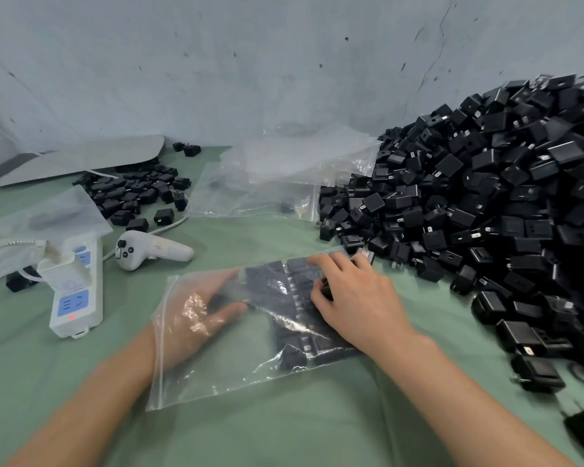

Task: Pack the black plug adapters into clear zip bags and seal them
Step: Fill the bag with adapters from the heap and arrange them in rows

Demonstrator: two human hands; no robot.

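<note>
Reaching my left hand (199, 308) inside the clear zip bag (216, 375): fingers nearly straight, slightly spread, holding nothing. My right hand (354, 298) rests on top of the bag, thumb and forefinger pinching one black plug adapter (326, 287), other fingers over the packed adapters (297, 284) inside. The bag lies flat on the green cloth (284, 433). The loose adapter heap (486, 197) sits just to the right, with a scuffed grey wall (216, 62) behind.

Left hand (199, 308) lies flat, palm down, fingers straight and spread. Right hand (354, 298) arches palm down, fingers bent, thumb drawn toward the forefinger; whether it pinches anything is unclear.
</note>
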